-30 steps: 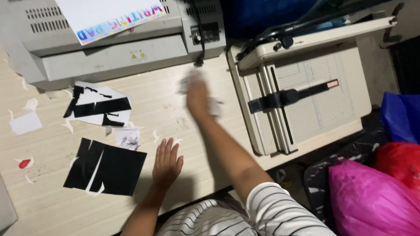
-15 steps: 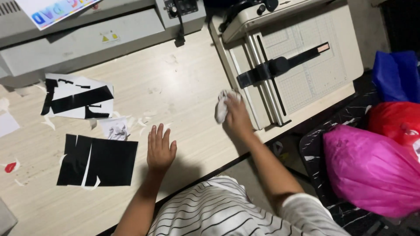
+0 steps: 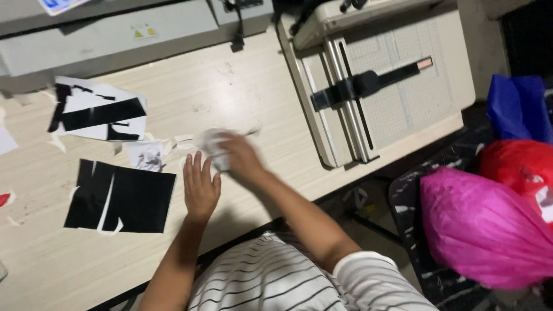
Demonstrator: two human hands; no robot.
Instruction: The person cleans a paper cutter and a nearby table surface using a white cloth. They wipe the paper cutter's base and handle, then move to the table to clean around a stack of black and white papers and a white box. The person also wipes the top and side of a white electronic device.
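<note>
My right hand (image 3: 243, 158) is blurred with motion and closed on a crumpled wad of white paper (image 3: 210, 144) on the light wooden table (image 3: 242, 98). Just to its left, my left hand (image 3: 200, 187) lies flat on the table with fingers spread and holds nothing. A black sheet (image 3: 121, 197) lies left of that hand. A small torn scrap (image 3: 146, 155) sits above it, and a black-and-white sheet (image 3: 98, 114) lies farther back.
A beige paper cutter (image 3: 380, 80) with a black clamp bar stands at the right of the table. A grey machine (image 3: 115, 29) runs along the back. Beside the table on the right lie pink (image 3: 484, 230), red (image 3: 518, 164) and blue (image 3: 518, 106) bags.
My right hand has swept the paper wad from beside the cutter leftwards across the table to next to my left hand. The left hand stays flat where it was.
</note>
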